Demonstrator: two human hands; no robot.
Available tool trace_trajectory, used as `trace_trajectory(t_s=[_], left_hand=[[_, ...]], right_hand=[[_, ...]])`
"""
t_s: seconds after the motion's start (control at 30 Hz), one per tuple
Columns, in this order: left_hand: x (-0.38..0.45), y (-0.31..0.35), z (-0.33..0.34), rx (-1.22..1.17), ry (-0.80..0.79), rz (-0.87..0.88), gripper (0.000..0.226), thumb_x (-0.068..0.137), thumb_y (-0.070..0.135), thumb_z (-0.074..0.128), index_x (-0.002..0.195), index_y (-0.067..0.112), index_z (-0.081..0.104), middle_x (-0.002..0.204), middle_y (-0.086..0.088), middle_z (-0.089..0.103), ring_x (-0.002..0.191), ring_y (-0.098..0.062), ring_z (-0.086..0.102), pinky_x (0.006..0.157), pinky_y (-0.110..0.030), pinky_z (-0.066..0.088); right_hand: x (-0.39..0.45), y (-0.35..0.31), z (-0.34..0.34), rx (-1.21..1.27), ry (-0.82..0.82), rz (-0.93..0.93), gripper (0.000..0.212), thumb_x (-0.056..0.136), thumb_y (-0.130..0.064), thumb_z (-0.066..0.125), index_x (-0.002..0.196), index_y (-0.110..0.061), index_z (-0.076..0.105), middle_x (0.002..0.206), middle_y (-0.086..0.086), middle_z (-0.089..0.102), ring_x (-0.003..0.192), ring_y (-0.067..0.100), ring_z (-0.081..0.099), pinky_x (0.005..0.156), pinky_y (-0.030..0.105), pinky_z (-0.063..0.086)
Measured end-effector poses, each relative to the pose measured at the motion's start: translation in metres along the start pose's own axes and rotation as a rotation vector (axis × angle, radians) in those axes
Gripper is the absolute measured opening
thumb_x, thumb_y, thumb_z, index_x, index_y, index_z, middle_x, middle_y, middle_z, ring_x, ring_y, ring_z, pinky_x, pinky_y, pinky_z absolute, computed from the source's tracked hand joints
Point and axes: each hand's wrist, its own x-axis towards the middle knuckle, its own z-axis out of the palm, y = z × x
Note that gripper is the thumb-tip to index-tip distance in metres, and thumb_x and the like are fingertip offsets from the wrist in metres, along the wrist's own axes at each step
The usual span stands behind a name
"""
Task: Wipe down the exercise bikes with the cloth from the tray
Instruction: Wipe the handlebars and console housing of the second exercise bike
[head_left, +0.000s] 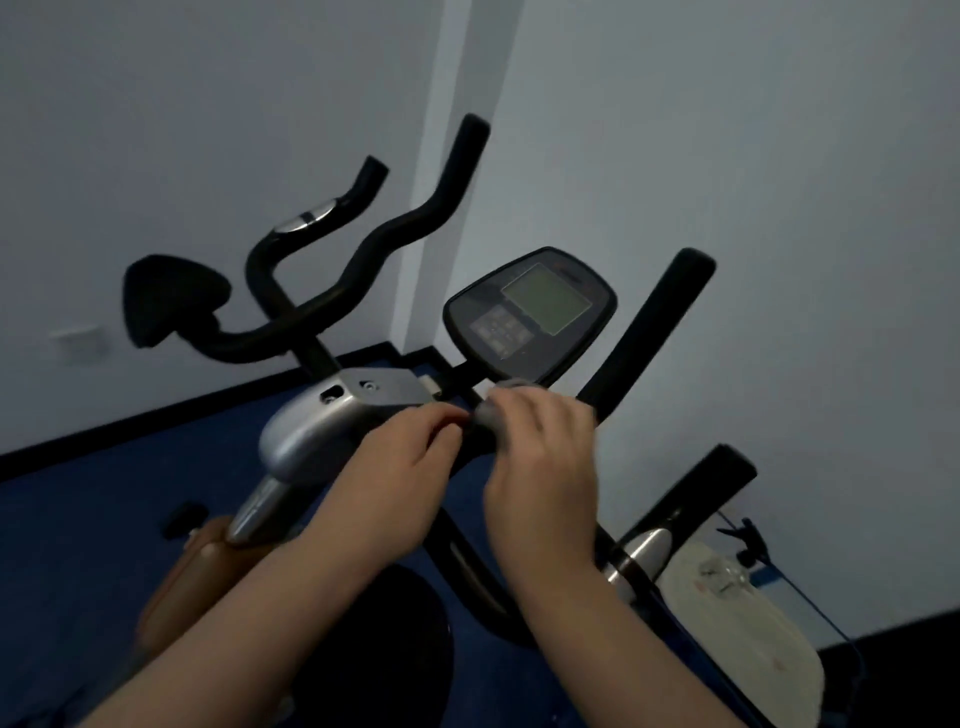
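A black exercise bike fills the view, its console (530, 312) with a green screen tilted toward me. My right hand (540, 457) is closed around a small grey cloth (491, 410), pressing it on the black handlebar stem just below the console. My left hand (400, 467) grips the same stem right beside the cloth, fingers curled under. The right handlebar grip (649, 332) rises beyond my right hand. A second bike's curved black handlebars (384, 234) and its black saddle (171, 296) stand behind on the left. No tray is visible.
The bike's silver housing (317, 421) sits left of my hands above a tan frame part (197, 577). Blue carpet (78, 519) covers the floor up to grey walls. A cream-coloured body (737, 623) with a black clip lies at lower right.
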Motion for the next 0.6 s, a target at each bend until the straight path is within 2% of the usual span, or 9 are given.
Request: trace_trajectory(t_s=[0.07, 0.13, 0.23, 0.33, 0.4, 0.47, 0.53, 0.6], left_hand=[[-0.012, -0.004, -0.008, 0.036, 0.035, -0.013, 0.025, 0.097, 0.024, 0.043, 0.11, 0.031, 0.064, 0.107, 0.014, 0.065, 0.096, 0.001, 0.058, 0.087, -0.026, 0.047], [-0.021, -0.009, -0.016, 0.131, 0.083, -0.047, 0.027, 0.098, 0.025, 0.042, 0.115, 0.031, 0.062, 0.11, 0.015, 0.062, 0.096, 0.0, 0.056, 0.083, -0.022, 0.043], [-0.037, -0.018, -0.019, 0.226, 0.184, -0.126, 0.027, 0.099, 0.031, 0.039, 0.117, 0.037, 0.058, 0.103, 0.022, 0.055, 0.084, 0.008, 0.049, 0.068, -0.008, 0.035], [-0.052, -0.023, -0.011, 0.2, 0.273, -0.21, 0.022, 0.098, 0.032, 0.039, 0.104, 0.042, 0.058, 0.088, 0.027, 0.055, 0.079, 0.019, 0.048, 0.059, -0.006, 0.035], [-0.056, -0.026, -0.008, 0.116, 0.365, -0.248, 0.022, 0.098, 0.028, 0.041, 0.096, 0.043, 0.058, 0.085, 0.025, 0.06, 0.081, 0.016, 0.053, 0.064, -0.008, 0.041], [-0.058, -0.028, -0.007, 0.05, 0.439, -0.272, 0.025, 0.096, 0.023, 0.042, 0.09, 0.04, 0.061, 0.085, 0.02, 0.065, 0.08, 0.005, 0.059, 0.069, -0.023, 0.049], [-0.061, -0.03, -0.005, -0.003, 0.486, -0.289, 0.026, 0.095, 0.019, 0.042, 0.086, 0.035, 0.061, 0.082, 0.016, 0.066, 0.078, 0.0, 0.061, 0.069, -0.031, 0.052], [-0.064, -0.03, -0.004, -0.059, 0.536, -0.312, 0.027, 0.094, 0.018, 0.041, 0.085, 0.034, 0.061, 0.079, 0.013, 0.068, 0.075, 0.0, 0.061, 0.07, -0.034, 0.053]], right_hand=[[0.001, -0.01, -0.002, 0.04, -0.105, -0.194, 0.037, 0.077, -0.001, 0.065, 0.11, -0.015, 0.066, 0.107, 0.001, 0.065, 0.099, 0.021, 0.053, 0.07, 0.025, 0.049], [0.015, 0.003, -0.014, 0.04, -0.107, -0.281, 0.04, 0.077, 0.003, 0.064, 0.113, -0.013, 0.066, 0.107, 0.003, 0.066, 0.097, 0.022, 0.054, 0.069, 0.031, 0.053], [0.038, 0.035, -0.028, -0.025, -0.022, -0.14, 0.039, 0.081, 0.001, 0.062, 0.117, -0.012, 0.065, 0.109, 0.006, 0.066, 0.1, 0.024, 0.051, 0.076, 0.037, 0.049], [0.027, 0.024, -0.015, -0.141, -0.088, -0.099, 0.035, 0.081, -0.004, 0.067, 0.115, -0.013, 0.066, 0.105, 0.006, 0.067, 0.094, 0.029, 0.054, 0.077, 0.038, 0.041], [0.008, -0.001, -0.002, -0.071, -0.12, -0.158, 0.033, 0.08, -0.006, 0.064, 0.112, -0.014, 0.067, 0.104, 0.003, 0.067, 0.092, 0.026, 0.054, 0.076, 0.036, 0.041], [-0.006, -0.022, 0.004, 0.082, -0.194, -0.273, 0.032, 0.082, -0.011, 0.056, 0.112, -0.017, 0.067, 0.104, 0.0, 0.068, 0.091, 0.023, 0.054, 0.074, 0.034, 0.043], [-0.006, -0.028, 0.001, 0.231, -0.32, -0.43, 0.031, 0.087, -0.016, 0.05, 0.113, -0.016, 0.067, 0.105, -0.002, 0.069, 0.089, 0.023, 0.054, 0.074, 0.034, 0.047], [0.013, -0.012, -0.003, 0.33, -0.41, -0.502, 0.03, 0.087, -0.013, 0.059, 0.115, -0.016, 0.068, 0.107, -0.002, 0.069, 0.093, 0.021, 0.054, 0.08, 0.029, 0.045]])
